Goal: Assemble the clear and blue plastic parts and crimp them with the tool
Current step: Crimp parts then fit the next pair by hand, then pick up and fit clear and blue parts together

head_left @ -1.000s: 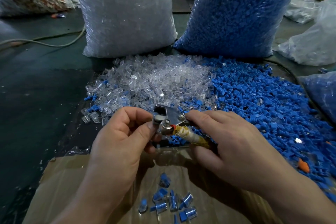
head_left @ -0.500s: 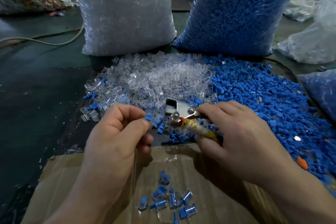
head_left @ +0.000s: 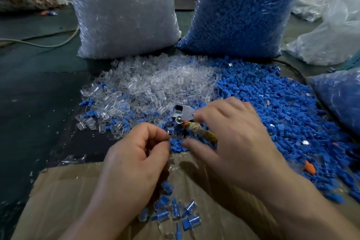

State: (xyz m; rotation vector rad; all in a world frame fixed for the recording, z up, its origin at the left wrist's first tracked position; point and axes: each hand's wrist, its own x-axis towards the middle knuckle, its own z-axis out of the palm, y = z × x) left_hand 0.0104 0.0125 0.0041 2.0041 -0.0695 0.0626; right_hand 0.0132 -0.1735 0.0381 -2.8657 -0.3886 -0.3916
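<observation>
left hand [head_left: 136, 156] clenched, thumb against index tip; cannot tell if part pinched. right hand [head_left: 235, 142], blurred, grasps taped handle of crimp tool [head_left: 184, 114]; metal head low over spot where clear parts pile [head_left: 155, 84] meets blue parts pile [head_left: 276, 107]. assembled pieces [head_left: 175, 212] on cardboard [head_left: 64, 200] by left wrist. 2 sacks behind: clear sack [head_left: 124, 15], blue sack [head_left: 239, 9].

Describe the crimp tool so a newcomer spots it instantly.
Start where the clear pile meets the blue pile, at the near edge. The crimp tool is there, under the right hand. Its grey metal head and yellowish wrapped handle stand out from the plastic around it.
</observation>
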